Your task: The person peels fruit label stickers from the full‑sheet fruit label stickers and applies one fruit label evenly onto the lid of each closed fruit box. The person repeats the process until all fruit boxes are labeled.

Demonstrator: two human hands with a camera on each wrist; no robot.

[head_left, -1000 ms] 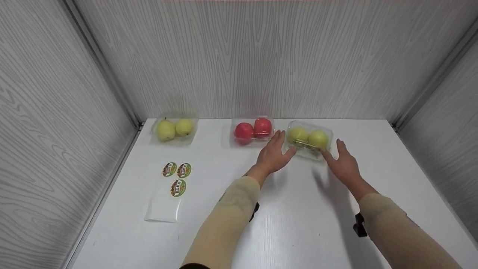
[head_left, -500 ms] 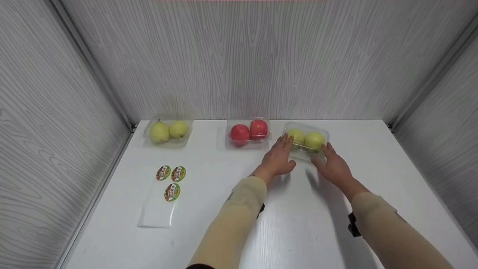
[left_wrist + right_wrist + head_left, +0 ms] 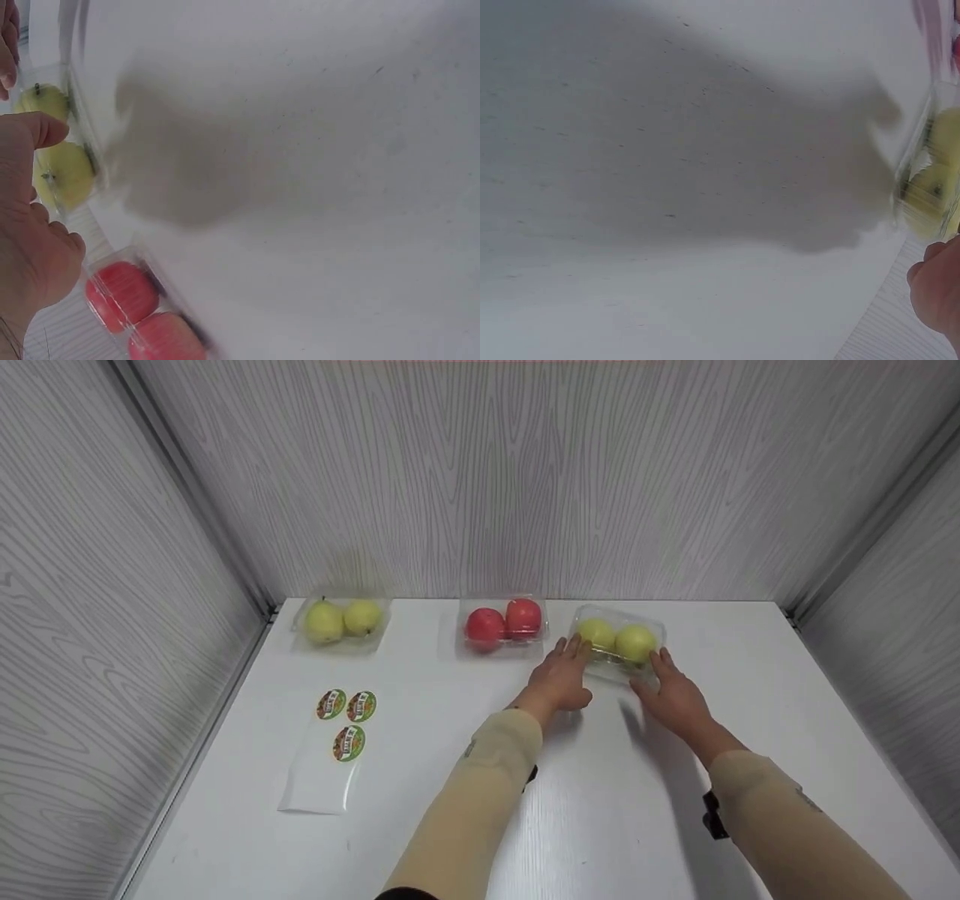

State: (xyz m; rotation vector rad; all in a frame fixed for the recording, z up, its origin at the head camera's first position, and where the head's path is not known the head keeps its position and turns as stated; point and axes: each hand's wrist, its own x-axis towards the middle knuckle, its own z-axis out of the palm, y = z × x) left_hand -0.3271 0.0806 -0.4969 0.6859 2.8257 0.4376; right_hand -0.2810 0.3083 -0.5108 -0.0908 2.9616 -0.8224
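A clear plastic clamshell box sits at the back right of the white table, a little askew, with two round yellow-green fruits inside. At its left front corner is my left hand, fingers stretched out along the box. My right hand lies at the right side, its straight fingertips at the box's edge. Both hands appear to touch the box, and neither curls round it. From the left wrist, the left thumb shows extended in front of the fruits. In the right wrist view only part of the right hand shows.
Left of this box stands another clear box with two red fruits. A clear box with two yellow-green pears stands at the back left. Nearer lies a backing sheet with three round stickers. Wood-grain walls enclose the table.
Both hands have moved in to the box of yellow-green fruits, the left from its left side toward the front, the right inward. The box itself shows little or no shift.
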